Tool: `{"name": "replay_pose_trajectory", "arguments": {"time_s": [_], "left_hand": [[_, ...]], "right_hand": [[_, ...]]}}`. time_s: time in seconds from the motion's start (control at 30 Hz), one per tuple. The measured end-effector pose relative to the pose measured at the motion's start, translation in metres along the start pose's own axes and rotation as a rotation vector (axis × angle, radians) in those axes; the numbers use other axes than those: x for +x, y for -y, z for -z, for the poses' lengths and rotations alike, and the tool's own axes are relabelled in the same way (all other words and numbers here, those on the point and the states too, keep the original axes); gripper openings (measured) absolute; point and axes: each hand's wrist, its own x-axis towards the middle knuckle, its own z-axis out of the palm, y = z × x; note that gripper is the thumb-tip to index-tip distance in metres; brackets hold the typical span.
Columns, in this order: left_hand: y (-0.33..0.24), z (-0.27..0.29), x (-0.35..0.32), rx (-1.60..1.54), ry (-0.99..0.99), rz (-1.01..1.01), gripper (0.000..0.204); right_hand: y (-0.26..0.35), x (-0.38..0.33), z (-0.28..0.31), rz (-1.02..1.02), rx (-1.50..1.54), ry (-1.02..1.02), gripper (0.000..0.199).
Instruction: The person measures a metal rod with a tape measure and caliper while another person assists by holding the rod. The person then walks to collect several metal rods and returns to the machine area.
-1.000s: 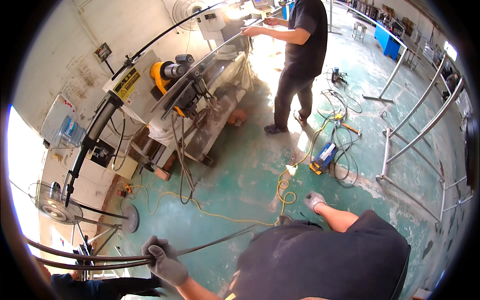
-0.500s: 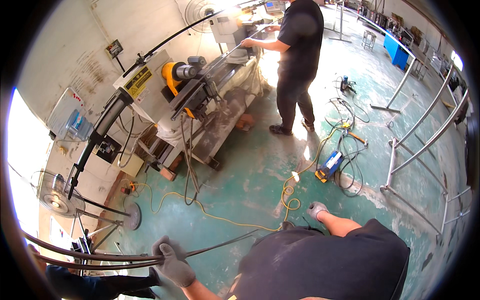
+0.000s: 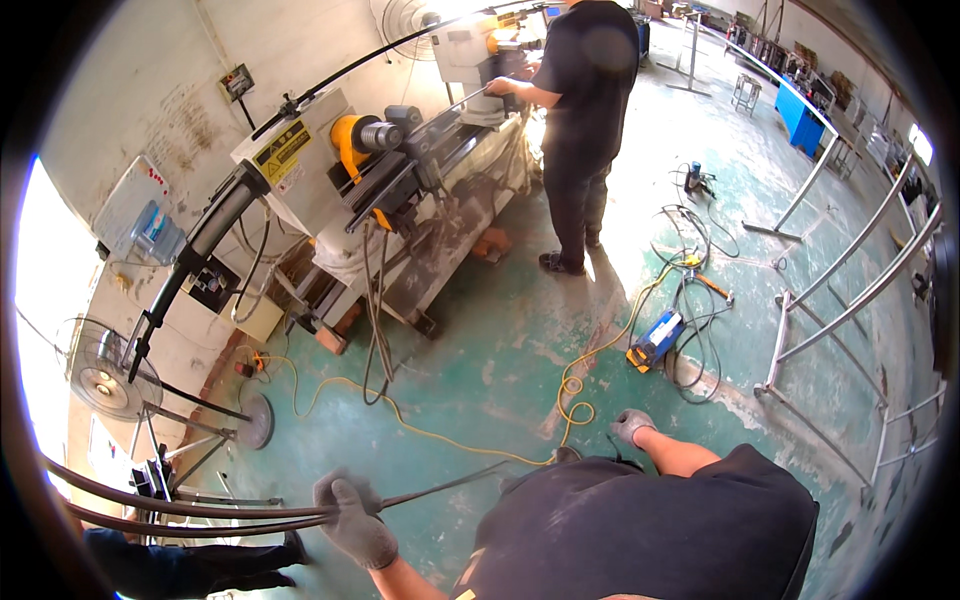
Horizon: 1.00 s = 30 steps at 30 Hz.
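Head view, dark bars: two long, slender bars [image 3: 230, 512] cross the lower left, from the edge of sight through the left glove toward the person's torso [image 3: 645, 535]; their left ends cannot be made out.
Left hand: the gloved left hand [image 3: 358, 525] is closed around the bars at one place. With a single grip on such long pieces, a turn of the wrist could let them tip or slide apart.
Right hand: the gloved right hand [image 3: 632, 428] is well apart from the bars, with nothing seen in it; how far its fingers are open, I cannot tell. From out there it could be late to steady a tipping load.
Person at lower left: a co-worker in dark clothes [image 3: 160, 568] shows just beyond the bars; a swing of the long ends could strike them, though the depth between is hard to judge.
Floor fan: the standing fan [image 3: 105, 385] is near the same side, so a careless turn might knock its cage or stand.
Yellow cable: it [image 3: 430, 430] snakes over the green floor [image 3: 480, 350] to the person's shoe [image 3: 567, 454]; its loops could catch a foot while attention is on the bars.
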Motion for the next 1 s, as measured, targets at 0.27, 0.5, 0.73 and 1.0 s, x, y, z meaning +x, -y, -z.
{"name": "replay_pose_trajectory", "arguments": {"time_s": [0.27, 0.5, 0.73, 1.0], "left_hand": [[0.014, 0.021, 0.029, -0.192, -0.053, -0.059, 0.023], [-0.024, 0.064, 0.042, -0.131, -0.14, -0.335, 0.038], [-0.028, 0.064, 0.043, -0.101, -0.155, -0.317, 0.036], [-0.011, 0.072, 0.041, -0.09, -0.325, -0.232, 0.035]], "right_hand": [[-0.028, 0.034, -0.032, 0.097, -0.045, -0.047, 0.037], [0.049, -0.018, -0.004, 0.066, 0.164, 0.135, 0.035], [0.084, 0.001, -0.015, 0.351, 0.06, 0.071, 0.039], [0.108, -0.023, 0.006, 0.323, -0.012, 0.094, 0.044]]}}
